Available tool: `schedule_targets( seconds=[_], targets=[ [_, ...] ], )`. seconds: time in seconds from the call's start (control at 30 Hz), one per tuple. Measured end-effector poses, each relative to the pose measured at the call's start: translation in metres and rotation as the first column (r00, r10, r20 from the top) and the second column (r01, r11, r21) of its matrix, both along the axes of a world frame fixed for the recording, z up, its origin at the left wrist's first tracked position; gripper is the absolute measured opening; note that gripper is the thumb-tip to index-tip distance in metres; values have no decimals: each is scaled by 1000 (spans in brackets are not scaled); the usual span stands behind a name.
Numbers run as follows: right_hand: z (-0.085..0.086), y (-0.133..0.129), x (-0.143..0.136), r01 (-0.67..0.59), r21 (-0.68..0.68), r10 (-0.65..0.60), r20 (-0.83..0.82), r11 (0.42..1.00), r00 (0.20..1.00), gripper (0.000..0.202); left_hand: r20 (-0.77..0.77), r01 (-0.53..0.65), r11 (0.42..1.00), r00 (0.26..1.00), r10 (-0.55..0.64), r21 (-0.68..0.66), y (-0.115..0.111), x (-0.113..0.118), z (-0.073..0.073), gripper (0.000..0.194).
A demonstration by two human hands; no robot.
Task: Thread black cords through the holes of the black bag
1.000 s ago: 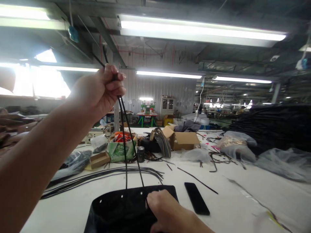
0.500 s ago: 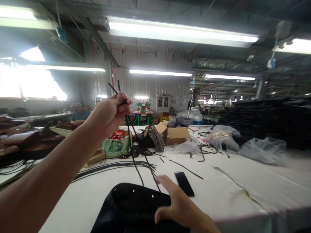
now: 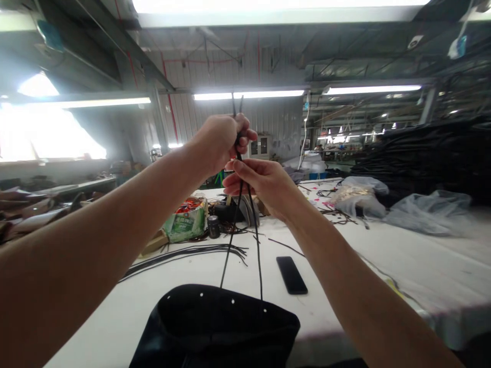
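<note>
- Above counter [image 3: 115, 317], 12 o'clock of black leather bag piece [image 3: 215, 327]: left hand [image 3: 222, 140] fisted on two thin black cords [image 3: 245, 230].
- Right hand [image 3: 261, 186] pinching same cords just below; judge: keep both strands taut & even w/ the punched holes.

Both arms raised; left hand [image 3: 222, 140] fisted, right hand [image 3: 261, 185] pinching just below it.

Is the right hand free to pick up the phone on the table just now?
Probably not at once: the right hand is raised, fingers on the black cords gripped by the left hand. The phone lies uncovered below it.
</note>
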State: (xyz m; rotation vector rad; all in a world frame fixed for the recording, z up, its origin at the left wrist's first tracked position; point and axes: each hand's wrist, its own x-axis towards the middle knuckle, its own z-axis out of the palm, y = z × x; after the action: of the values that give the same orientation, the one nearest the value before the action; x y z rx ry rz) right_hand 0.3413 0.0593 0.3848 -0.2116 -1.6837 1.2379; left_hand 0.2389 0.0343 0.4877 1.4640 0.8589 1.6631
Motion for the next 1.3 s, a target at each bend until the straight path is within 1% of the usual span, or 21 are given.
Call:
schedule_targets(
  seconds=[0.07, 0.2, 0.27, 0.33, 0.43, 0.5, 0.63, 0.73, 0.83, 0.9, 0.93, 0.97, 1.0, 1.03, 1.07, 1.1, 1.13, 1.17, 1.2, 1.27, 1.3],
  targets=[
    [-9, 8, 6, 38, -60, -38, 4, 997, 999, 31, -4, -2, 999, 1000, 2, -32, 11, 3, -6, 36],
    [-19, 19, 11, 115, -141, -112, 27, 983, 993, 30, 22, 52, 995, 998, -50, -86, 28, 7, -16, 34],
    [-25, 25, 11, 134, -170, -130, 34, 976, 991, 30, -9, 60, 991, 998, -61, -122, 33, 6, -22, 31],
    [-33, 32, 10, 129, -200, -120, 56, 971, 991, 31, -39, 48, 986, 998, -55, -163, 39, 2, -31, 29],
    [-50, 45, 7, 105, -202, -88, 90, 974, 992, 35, -58, 6, 983, 998, -17, -184, 49, -12, -48, 22],
    [-63, 55, 3, 125, -184, -105, 116, 975, 988, 38, -72, -13, 981, 997, -1, -196, 57, -26, -61, 18],
    [-87, 73, -4, 274, -149, -235, 232, 950, 944, 38, -63, -12, 965, 998, -4, -263, 66, -60, -89, 25],
    [-101, 91, -3, 433, -24, -392, 381, 901, 838, 40, -63, -93, 933, 995, 76, -348, 69, -83, -104, 33],
    [-115, 111, 2, 554, 83, -514, 505, 828, 693, 45, -93, -176, 910, 984, 152, -375, 73, -103, -110, 34],
    [-124, 118, 2, 633, 187, -606, 575, 751, 549, 35, -126, -199, 907, 979, 163, -370, 74, -112, -111, 33],
    [-127, 119, -1, 659, 274, -666, 584, 700, 465, 35, -150, -205, 908, 976, 159, -366, 74, -114, -112, 32],
    [-129, 117, -7, 670, 340, -713, 564, 660, 416, 44, -179, -204, 909, 973, 147, -364, 74, -115, -113, 33],
    [-129, 112, -15, 668, 342, -723, 530, 661, 443, 58, -209, -204, 910, 969, 135, -360, 72, -115, -115, 33],
    [-128, 106, -25, 636, 280, -678, 485, 719, 552, 68, -236, -203, 913, 964, 123, -353, 70, -113, -118, 32],
    [-126, 98, -36, 542, 174, -561, 415, 822, 717, 72, -259, -197, 919, 960, 109, -343, 68, -110, -122, 31],
    [-123, 91, -48, 388, 59, -387, 309, 920, 869, 74, -275, -186, 924, 957, 93, -334, 65, -106, -127, 28],
    [-120, 84, -59, 224, -33, -214, 183, 974, 959, 81, -278, -169, 930, 958, 76, -327, 61, -103, -132, 26],
    [-117, 79, -69, 97, -88, -91, 61, 991, 994, 89, -272, -144, 937, 961, 55, -320, 58, -100, -138, 24],
    [-115, 75, -77, 27, -99, -30, -25, 995, 999, 96, -266, -119, 945, 963, 35, -305, 54, -98, -143, 23],
    [-114, 72, -86, 13, -121, -25, -94, 993, 995, 99, -289, -108, 964, 957, 34, -245, 45, -99, -151, 23],
    [-116, 71, -86, 34, -117, -43, -77, 993, 996, 94, -320, -128, 972, 946, 61, -195, 39, -103, -154, 23]
  ],
)
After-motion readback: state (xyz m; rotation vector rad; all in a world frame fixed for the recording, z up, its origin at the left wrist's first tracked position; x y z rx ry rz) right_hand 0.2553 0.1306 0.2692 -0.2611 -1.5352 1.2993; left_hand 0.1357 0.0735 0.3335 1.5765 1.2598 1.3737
